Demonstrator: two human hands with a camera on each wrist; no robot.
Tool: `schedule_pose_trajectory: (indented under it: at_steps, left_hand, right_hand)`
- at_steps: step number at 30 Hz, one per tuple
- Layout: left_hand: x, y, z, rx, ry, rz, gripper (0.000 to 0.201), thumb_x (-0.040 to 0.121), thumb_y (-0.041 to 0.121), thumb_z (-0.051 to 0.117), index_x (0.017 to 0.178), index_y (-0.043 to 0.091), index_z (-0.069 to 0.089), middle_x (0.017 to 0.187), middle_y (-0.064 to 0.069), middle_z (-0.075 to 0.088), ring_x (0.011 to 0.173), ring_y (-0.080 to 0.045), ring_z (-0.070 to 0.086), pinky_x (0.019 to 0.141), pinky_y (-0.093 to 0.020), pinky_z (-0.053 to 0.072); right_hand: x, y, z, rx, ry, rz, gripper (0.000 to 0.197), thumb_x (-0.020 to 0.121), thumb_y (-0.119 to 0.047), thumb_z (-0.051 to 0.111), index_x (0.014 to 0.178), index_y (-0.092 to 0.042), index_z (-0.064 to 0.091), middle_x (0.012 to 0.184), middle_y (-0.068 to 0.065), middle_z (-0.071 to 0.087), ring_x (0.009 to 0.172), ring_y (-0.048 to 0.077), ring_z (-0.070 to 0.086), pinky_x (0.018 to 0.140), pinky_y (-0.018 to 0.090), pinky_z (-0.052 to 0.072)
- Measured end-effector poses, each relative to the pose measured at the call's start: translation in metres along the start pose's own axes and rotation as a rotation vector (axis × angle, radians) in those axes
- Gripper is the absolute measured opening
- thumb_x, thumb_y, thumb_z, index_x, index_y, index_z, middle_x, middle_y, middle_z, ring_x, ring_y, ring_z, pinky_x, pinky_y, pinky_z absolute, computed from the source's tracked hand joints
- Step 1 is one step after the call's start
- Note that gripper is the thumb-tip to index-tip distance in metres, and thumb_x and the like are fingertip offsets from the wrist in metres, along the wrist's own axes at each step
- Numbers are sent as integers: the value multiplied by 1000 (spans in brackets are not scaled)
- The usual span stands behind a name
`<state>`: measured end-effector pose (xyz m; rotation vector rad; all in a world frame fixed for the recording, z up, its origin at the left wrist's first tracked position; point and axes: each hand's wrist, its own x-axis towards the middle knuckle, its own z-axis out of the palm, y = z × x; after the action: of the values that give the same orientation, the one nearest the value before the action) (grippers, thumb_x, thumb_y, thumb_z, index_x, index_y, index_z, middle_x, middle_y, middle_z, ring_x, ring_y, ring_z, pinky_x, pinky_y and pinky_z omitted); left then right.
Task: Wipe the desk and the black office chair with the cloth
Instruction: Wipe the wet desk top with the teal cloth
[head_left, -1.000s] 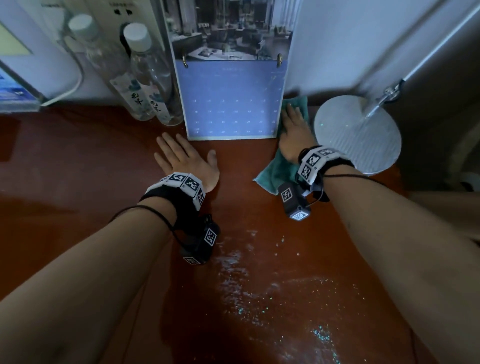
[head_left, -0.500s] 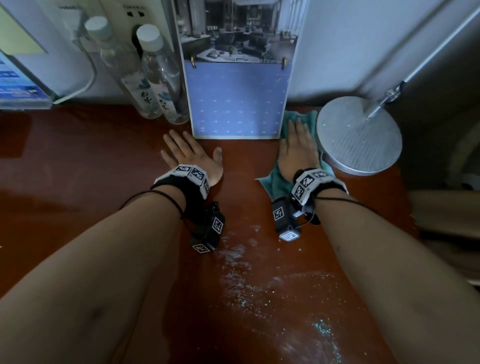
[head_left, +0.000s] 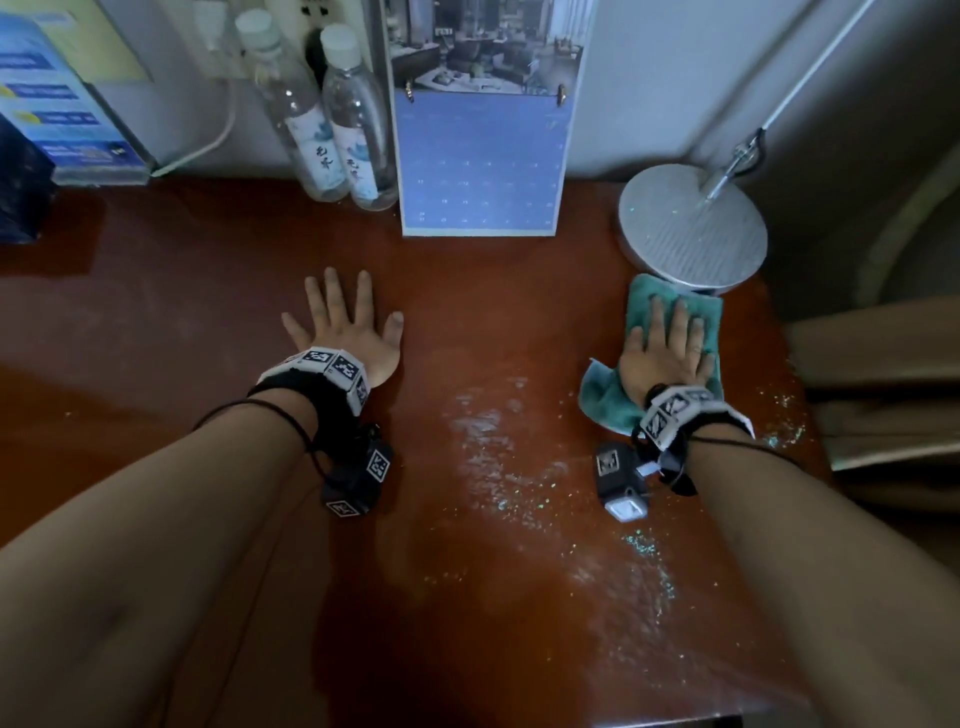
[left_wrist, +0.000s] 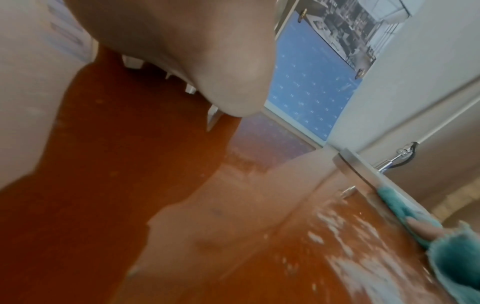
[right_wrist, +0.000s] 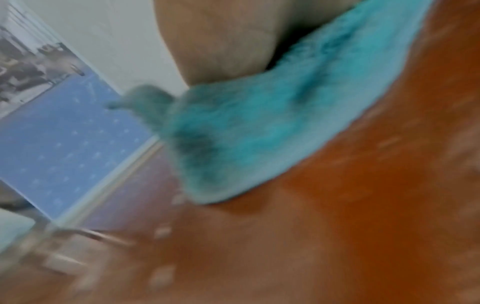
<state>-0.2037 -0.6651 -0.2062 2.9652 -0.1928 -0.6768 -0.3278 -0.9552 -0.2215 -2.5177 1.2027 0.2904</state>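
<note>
Head view: right hand (head_left: 667, 353) lies flat with straight fingers pressing the teal cloth (head_left: 608, 397) onto the red-brown desk (head_left: 208, 322), the cloth's far edge touching the round lamp base (head_left: 693, 228). Left hand (head_left: 345, 332) rests flat on the desk, fingers spread, holding nothing. Two capped water bottles (head_left: 332, 130) stand beside the calendar (head_left: 480, 166); their contents cannot be told. Right wrist view alone shows dark smudges on the cloth (right_wrist: 259, 133). Left wrist view shows wet streaks (left_wrist: 337, 230).

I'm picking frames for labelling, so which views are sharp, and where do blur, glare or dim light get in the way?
Head view: dim but fairly sharp, with pale glare on the desk between the left hand and the right hand. Left wrist view: bright, the palm out of focus. Right wrist view: smeared throughout, the teal cloth and the calendar both soft.
</note>
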Motion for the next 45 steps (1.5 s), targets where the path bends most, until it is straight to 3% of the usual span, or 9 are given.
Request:
schedule_pose_trajectory:
  at_steps: [11, 14, 19, 22, 30, 33, 37, 40, 45]
  left_hand:
    - [-26, -60, 2, 145, 3, 318, 55, 102, 37, 19, 154, 32, 0, 161, 3, -10, 148, -20, -8, 119, -45, 5]
    - [-39, -72, 8, 147, -60, 322, 55, 102, 42, 14, 153, 34, -6, 160, 6, -18, 147, -18, -15, 119, -45, -1]
    - [-70, -98, 31, 171, -72, 370, 57, 99, 52, 3, 149, 34, -19, 155, 6, -30, 143, -17, -27, 117, -46, -12]
    - [-81, -107, 36, 153, -65, 382, 58, 98, 53, 3, 149, 34, -18, 155, 6, -31, 142, -17, -29, 117, -47, -14]
    - [-90, -117, 34, 87, -24, 398, 56, 102, 38, 24, 153, 36, 2, 161, 7, -12, 147, -16, -12, 119, -47, -3]
    - [-98, -126, 34, 130, -71, 404, 56, 102, 43, 21, 153, 36, -3, 160, 7, -16, 147, -14, -15, 119, -44, -3]
    - [-112, -127, 44, 134, -108, 395, 57, 101, 48, 13, 151, 35, -12, 157, 6, -26, 144, -15, -24, 118, -46, -9]
    - [-124, -127, 52, 126, -91, 389, 57, 100, 49, 10, 150, 35, -14, 156, 5, -28, 143, -17, -27, 116, -48, -13]
    - [-137, -129, 59, 87, -41, 387, 57, 101, 48, 14, 152, 35, -7, 159, 7, -20, 145, -16, -22, 116, -47, -12]
  right_hand:
    - [-178, -134, 90, -156, -190, -748, 54, 102, -42, 18, 153, -37, 0, 160, -12, -11, 146, 13, -17, 115, 45, -13]
    - [-174, -106, 85, -149, -170, -693, 53, 101, -48, 19, 150, -44, 0, 159, -16, -10, 146, 10, -14, 117, 44, -9]
    - [-143, -7, 52, -116, -13, -110, 57, 98, -55, 18, 151, -43, -3, 161, -9, -10, 148, 15, -10, 118, 50, -1]
    - [-168, -13, 59, -50, -1, 47, 58, 99, -52, 18, 151, -42, -5, 160, -9, -14, 147, 16, -14, 118, 49, -5]
    - [-281, -119, 125, -151, -108, -626, 53, 102, -44, 19, 151, -41, 1, 160, -14, -9, 147, 12, -13, 118, 44, -9]
    - [-250, -75, 107, -151, -86, -547, 52, 102, -45, 20, 150, -45, 3, 161, -13, -6, 148, 13, -8, 118, 47, -4]
    - [-225, 14, 76, -62, -5, -107, 53, 101, -48, 16, 150, -46, -3, 161, -12, -9, 147, 13, -10, 119, 47, -4]
    - [-243, 3, 84, -33, 23, 22, 55, 99, -49, 12, 150, -44, -8, 160, -10, -14, 147, 15, -13, 119, 47, -7]
    - [-316, -79, 134, -123, 9, -458, 54, 100, -47, 15, 151, -41, 1, 161, -11, -7, 147, 14, -12, 119, 47, -6]
